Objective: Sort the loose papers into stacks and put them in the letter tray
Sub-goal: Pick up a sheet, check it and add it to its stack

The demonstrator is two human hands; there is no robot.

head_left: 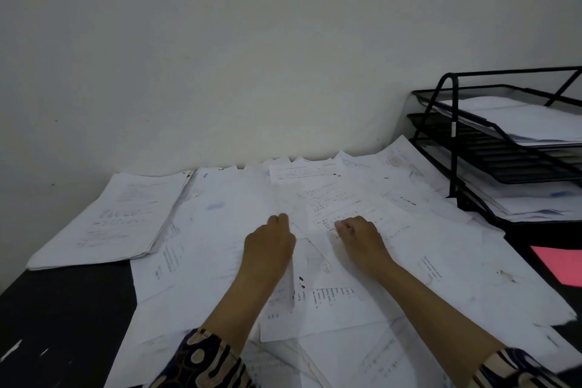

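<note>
Loose white papers [425,261] lie overlapping across the black desk, many of them printed. My left hand [271,242] rests in the middle of the spread with its fingers curled, and it seems to pinch the edge of a slightly raised sheet [291,201]. My right hand [359,236] is close beside it, fingers bent down onto a printed sheet [340,198]; its fingertips are hidden. A squared stack of papers [110,220] sits at the left. The black wire letter tray [453,123] stands at the right, with papers on its upper and lower tiers.
The white wall runs right behind the papers. Bare black desk [63,318] shows at the lower left. A pink sheet [563,264] lies on the desk in front of the tray. My patterned sleeves are at the bottom edge.
</note>
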